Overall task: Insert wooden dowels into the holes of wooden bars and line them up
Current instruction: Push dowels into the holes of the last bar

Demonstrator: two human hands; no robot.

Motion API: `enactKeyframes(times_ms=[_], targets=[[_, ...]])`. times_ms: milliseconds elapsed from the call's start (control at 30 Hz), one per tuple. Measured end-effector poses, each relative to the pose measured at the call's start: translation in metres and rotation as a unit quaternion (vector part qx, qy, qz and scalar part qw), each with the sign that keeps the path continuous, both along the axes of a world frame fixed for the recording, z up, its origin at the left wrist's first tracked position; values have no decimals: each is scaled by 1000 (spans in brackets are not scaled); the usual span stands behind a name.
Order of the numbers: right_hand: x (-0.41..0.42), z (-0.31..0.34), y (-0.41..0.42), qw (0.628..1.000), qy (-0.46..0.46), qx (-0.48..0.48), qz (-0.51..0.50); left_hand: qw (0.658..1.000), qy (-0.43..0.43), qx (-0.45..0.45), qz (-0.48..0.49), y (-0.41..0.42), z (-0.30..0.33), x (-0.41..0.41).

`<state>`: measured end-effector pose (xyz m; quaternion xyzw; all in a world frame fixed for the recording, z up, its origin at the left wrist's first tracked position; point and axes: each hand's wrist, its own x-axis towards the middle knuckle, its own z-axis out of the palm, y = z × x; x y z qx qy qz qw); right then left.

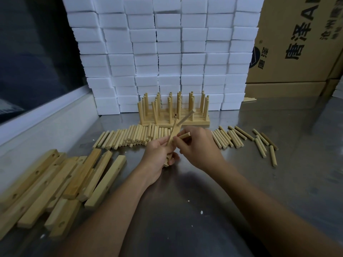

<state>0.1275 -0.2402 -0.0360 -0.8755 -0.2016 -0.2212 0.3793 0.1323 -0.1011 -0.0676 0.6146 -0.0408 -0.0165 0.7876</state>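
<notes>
- The left hand (159, 153) curls its fingers round a pale wooden bar with drilled holes (171, 140), held tilted with its far end up; the palm and fingers hide the bar's middle, so only its lower end and upper stretch show.
- One round light-wood dowel (186, 117) already stands in the bar's upper part, sticking out toward the right.
- The right hand (198, 145) pinches a second short wooden dowel (183, 135) between thumb and fingers, its near end touching the bar just beside the left fingertips; whether it has entered a hole I cannot tell.
- Loose dowels lying side by side (137, 135) form a row just behind both hands on the shiny metal table (194, 210).
- Behind them stand finished bars with upright dowels (174, 112), lined up together.
- Empty holed wooden bars (55, 182) lie piled at the left, some cut off by the edge.
- White foam blocks (167, 52) are stacked behind.
</notes>
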Motion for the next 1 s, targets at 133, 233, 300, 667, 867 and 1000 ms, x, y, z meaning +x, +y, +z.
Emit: enactKeyframes(times_ms=[133,233,300,667,867,1000], targets=[[0,-2,4,1000,-19,14,-2,1000,-3,-3,5,0,-2,2],[-1,-6,8,999,-36,18,-9,1000,-1,-12,11,-1,-3,2],[-1,-9,9,998,-54,26,-19,1000,1,-12,16,-2,-3,3],[1,-13,13,994,-70,60,-52,1000,0,4,21,-4,-3,2],[3,-18,11,995,-53,70,-51,1000,5,9,27,-5,-3,2],[3,-22,12,993,-54,94,-54,999,10,15,26,-5,-1,1]])
